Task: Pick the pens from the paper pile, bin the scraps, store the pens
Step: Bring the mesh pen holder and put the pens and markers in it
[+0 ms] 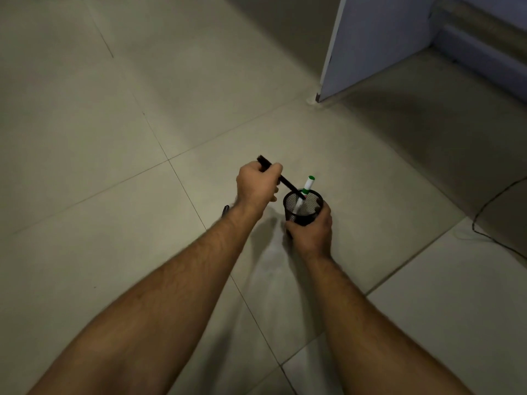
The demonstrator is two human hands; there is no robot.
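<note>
My right hand (312,232) grips a black mesh pen cup (303,208) from below and holds it above the tiled floor. A white marker with a green cap (307,185) stands in the cup, leaning to the upper right. My left hand (256,185) is closed on a black pen (288,184). The pen slants down to the right, and its lower tip is inside the cup's rim. Another dark pen (225,210) lies on the floor, partly hidden behind my left wrist.
Beige floor tiles (114,166) fill the view. A pale blue furniture panel (370,44) stands at the upper right with a skirting board behind it. A thin dark cable (490,203) runs across the floor at the right edge.
</note>
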